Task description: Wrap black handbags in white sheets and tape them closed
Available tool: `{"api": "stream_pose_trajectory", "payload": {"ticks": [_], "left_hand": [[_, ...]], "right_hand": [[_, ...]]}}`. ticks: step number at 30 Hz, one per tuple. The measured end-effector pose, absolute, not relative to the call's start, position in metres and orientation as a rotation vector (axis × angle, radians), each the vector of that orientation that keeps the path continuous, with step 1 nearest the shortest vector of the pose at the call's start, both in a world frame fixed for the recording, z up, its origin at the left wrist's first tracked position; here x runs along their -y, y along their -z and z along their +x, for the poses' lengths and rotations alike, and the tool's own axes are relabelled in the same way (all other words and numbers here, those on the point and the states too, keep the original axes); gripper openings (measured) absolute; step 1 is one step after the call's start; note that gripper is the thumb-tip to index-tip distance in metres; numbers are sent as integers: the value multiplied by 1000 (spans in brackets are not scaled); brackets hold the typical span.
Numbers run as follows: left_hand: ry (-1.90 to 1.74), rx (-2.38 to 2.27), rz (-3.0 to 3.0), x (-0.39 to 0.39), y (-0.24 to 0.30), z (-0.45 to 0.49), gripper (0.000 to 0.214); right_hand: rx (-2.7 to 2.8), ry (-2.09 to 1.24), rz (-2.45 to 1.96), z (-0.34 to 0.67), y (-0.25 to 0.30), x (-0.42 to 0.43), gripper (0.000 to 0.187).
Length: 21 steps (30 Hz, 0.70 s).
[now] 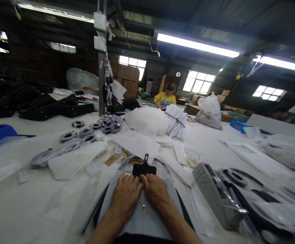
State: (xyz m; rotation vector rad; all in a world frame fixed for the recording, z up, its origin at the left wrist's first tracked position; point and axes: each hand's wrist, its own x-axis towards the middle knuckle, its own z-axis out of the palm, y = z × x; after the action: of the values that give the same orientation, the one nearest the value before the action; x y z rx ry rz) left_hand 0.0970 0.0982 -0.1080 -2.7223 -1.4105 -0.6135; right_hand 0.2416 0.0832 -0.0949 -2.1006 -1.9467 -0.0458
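In front of me a bag point(147, 225) with a pale grey front panel and dark sides lies on the table. My left hand point(127, 191) rests on its upper part, fingertips bent over the panel's top edge. Mirroring it, my right hand point(157, 189) grips the same edge, and the two thumbs almost meet in the middle. Just beyond the thumbs, a black tab point(144, 169) with a slotted narrow end sticks up from the bag. A small gold-coloured metal fitting point(143, 207) sits on the panel between my wrists. The fingertips are partly hidden.
A grey tape dispenser point(213, 196) stands close on the right, beside black straps point(249, 203). Coiled straps point(86, 132) lie at the left. White sheets point(147, 120) are piled ahead. Across the table is a person in yellow point(165, 98); a post point(102, 74) rises left of centre.
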Motion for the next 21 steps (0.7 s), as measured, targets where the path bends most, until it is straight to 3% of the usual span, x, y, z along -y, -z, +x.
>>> {"api": "stream_pose_trajectory", "payload": {"ticks": [9, 14, 21], "left_hand": [[657, 1402, -2705, -99, 106, 99, 19], [685, 1433, -2725, -99, 107, 98, 24], [670, 1437, -2736, -101, 108, 98, 23]], "right_hand": [[1952, -19, -2216, 240, 98, -90, 37], [1850, -62, -2108, 243, 102, -88, 27], [1795, 146, -1860, 257, 121, -95, 62]]}}
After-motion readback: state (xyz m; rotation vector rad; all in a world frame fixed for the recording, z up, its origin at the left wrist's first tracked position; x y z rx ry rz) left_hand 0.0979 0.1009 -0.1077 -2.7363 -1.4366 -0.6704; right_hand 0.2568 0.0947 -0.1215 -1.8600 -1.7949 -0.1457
